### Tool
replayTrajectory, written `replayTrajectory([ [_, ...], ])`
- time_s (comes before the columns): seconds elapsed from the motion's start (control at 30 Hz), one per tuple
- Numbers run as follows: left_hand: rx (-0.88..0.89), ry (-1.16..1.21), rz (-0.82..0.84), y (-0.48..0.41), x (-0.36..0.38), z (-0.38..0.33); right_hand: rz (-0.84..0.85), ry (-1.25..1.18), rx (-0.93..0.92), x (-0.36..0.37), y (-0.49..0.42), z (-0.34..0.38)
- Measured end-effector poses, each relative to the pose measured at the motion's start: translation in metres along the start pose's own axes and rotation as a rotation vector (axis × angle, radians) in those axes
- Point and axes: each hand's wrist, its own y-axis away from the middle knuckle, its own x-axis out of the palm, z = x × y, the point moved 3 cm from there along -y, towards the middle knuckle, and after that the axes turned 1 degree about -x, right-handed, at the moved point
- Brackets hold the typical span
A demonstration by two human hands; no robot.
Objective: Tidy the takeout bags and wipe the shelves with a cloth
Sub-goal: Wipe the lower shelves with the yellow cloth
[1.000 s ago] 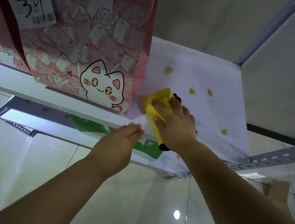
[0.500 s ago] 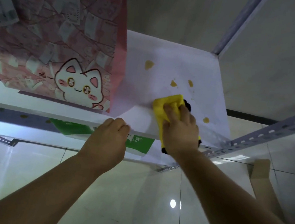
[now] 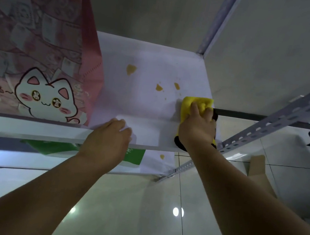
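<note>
Wiping step: right hand (image 3: 197, 126) clamps yellow cloth (image 3: 197, 103) at right edge of shelf (image 3: 157, 59), left hand (image 3: 107, 141) flat on front edge. Next, probably sweep stains (image 3: 131, 69).

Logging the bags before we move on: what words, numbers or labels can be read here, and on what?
"暴" and "富": likely, one in each eye of the cat on the pink bag.
"喵~": likely, left of the cat on that bag; blurred.
Printed slips on the pink bag: too blurred to read.
Green bag: white characters, cut off, unreadable.
No number is readable.
</note>
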Motion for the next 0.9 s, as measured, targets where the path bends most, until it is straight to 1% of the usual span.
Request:
replayTrajectory([
  [0.03, -0.005, 0.018, 0.022, -0.001, 0.002, 0.001, -0.001, 0.021, -0.059, 0.001, -0.001, 0.009],
  [0.07, -0.008, 0.037, 0.021, -0.001, 0.004, 0.003, -0.009, 0.033, -0.159, 0.003, 0.001, 0.019],
  [0.13, -0.025, 0.048, 0.010, -0.002, 0.006, 0.007, -0.014, 0.008, -0.407, 0.007, 0.014, 0.036],
  [0.2, -0.032, 0.067, -0.001, -0.002, 0.005, 0.007, 0.033, -0.043, -0.606, 0.010, 0.033, 0.041],
  [0.27, -0.032, 0.086, -0.003, -0.001, 0.004, 0.006, 0.055, -0.068, -0.734, 0.010, 0.047, 0.032],
  [0.3, -0.025, 0.084, -0.003, -0.002, 0.003, 0.006, 0.052, -0.063, -0.760, 0.009, 0.049, 0.025],
  [0.37, -0.014, 0.075, 0.001, -0.002, 0.002, 0.007, 0.049, -0.043, -0.715, 0.005, 0.040, 0.009],
  [0.47, -0.011, 0.053, 0.015, -0.004, 0.003, 0.010, 0.088, -0.018, -0.446, 0.003, 0.007, -0.009],
  [0.53, -0.004, 0.038, 0.017, -0.005, 0.003, 0.010, 0.067, -0.029, -0.281, 0.001, -0.013, -0.007],
  [0.6, -0.013, 0.038, 0.013, -0.006, 0.005, 0.010, 0.006, -0.001, -0.212, 0.003, -0.019, 0.008],
  [0.67, -0.031, 0.039, 0.006, -0.005, 0.006, 0.010, -0.018, 0.036, -0.276, 0.009, -0.013, 0.026],
  [0.77, -0.040, 0.048, 0.010, -0.006, 0.006, 0.011, -0.001, 0.004, -0.499, 0.018, 0.006, 0.034],
  [0.8, -0.040, 0.050, 0.020, -0.006, 0.005, 0.011, -0.001, -0.019, -0.531, 0.018, 0.008, 0.029],
  [0.83, -0.036, 0.053, 0.025, -0.007, 0.005, 0.012, -0.006, -0.037, -0.522, 0.017, 0.006, 0.023],
  [0.9, -0.049, 0.066, 0.029, -0.009, 0.002, 0.012, -0.038, -0.045, -0.422, 0.012, -0.010, 0.012],
])
